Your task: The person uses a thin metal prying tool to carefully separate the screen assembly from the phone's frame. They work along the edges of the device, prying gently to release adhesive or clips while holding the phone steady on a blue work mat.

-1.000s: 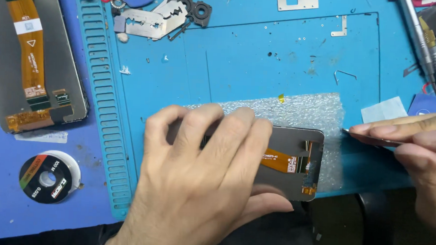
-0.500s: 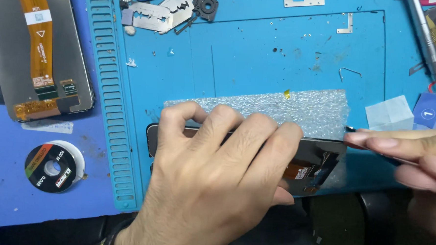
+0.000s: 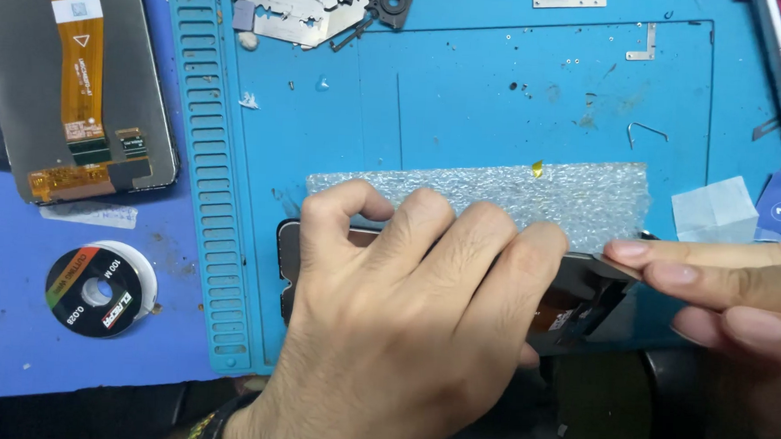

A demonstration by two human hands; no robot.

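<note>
- Phone screen assembly point(image 3: 580, 311), dark and flat, is laid on the blue mat point(image 3: 501, 101) with its long axis running from 9 to 3 o'clock, below the bubble-wrap strip point(image 3: 497, 189).
- It is pressed flat under the spread left hand point(image 3: 403, 334); only its right end is left uncovered.
- At 3 o'clock from that hand, the right hand point(image 3: 721, 295) is pinched narrowly on what seems a thin blade, whose tip is met at the screen's right edge.
</note>
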